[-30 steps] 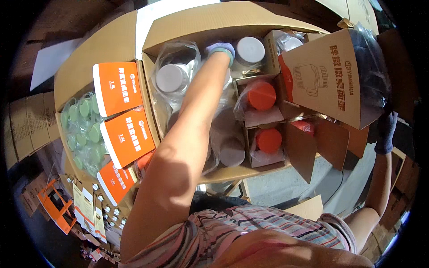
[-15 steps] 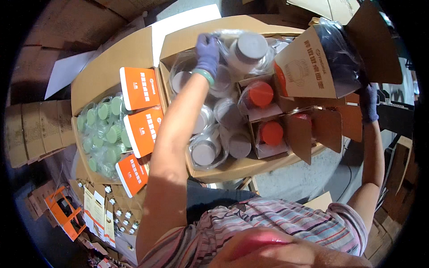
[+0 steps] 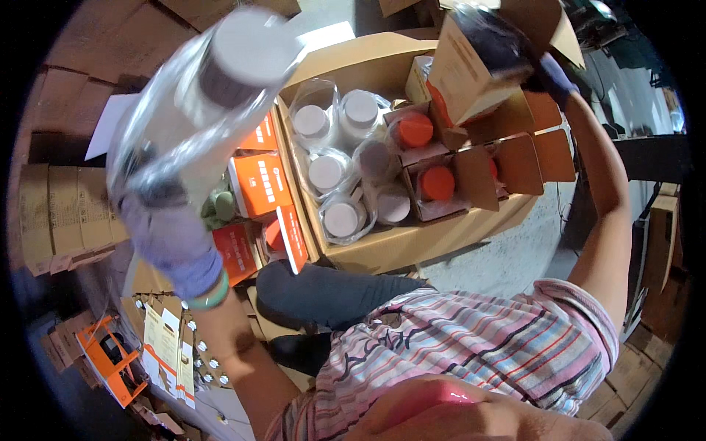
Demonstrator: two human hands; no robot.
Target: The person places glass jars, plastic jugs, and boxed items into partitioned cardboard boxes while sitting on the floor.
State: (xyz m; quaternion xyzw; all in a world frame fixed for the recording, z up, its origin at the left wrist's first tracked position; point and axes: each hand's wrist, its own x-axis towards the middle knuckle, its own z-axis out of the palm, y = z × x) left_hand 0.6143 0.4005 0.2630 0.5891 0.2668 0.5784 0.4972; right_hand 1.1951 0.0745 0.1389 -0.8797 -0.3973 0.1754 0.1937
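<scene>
My left hand [image 3: 165, 235], in a purple glove with a green bangle at the wrist, is closed round the lower part of a jug [image 3: 246, 62] with a grey lid. Clear plastic wraps this jug, which is tilted and close to the camera. My right hand [image 3: 559, 77], also gloved, grips the far right side of a small carton box [image 3: 471, 73]; its fingers are partly hidden. That box leans over the large carton [image 3: 448, 242], flaps spread, with something dark in plastic at its mouth. Several bagged jugs [image 3: 326, 173] with grey lids stand in the large carton.
Beside those jugs, red-lidded items [image 3: 415, 131] sit in opened small boxes with raised flaps [image 3: 557, 156]. Orange-and-white boxes [image 3: 261, 184] and a green-lidded item [image 3: 220, 206] are left of the large carton. Stacked brown cartons [image 3: 62, 213] stand at far left.
My left hand has lifted the grey-lidded jug out of the large carton and brought it left and nearer. My right hand and the small box have shifted slightly up and left.
</scene>
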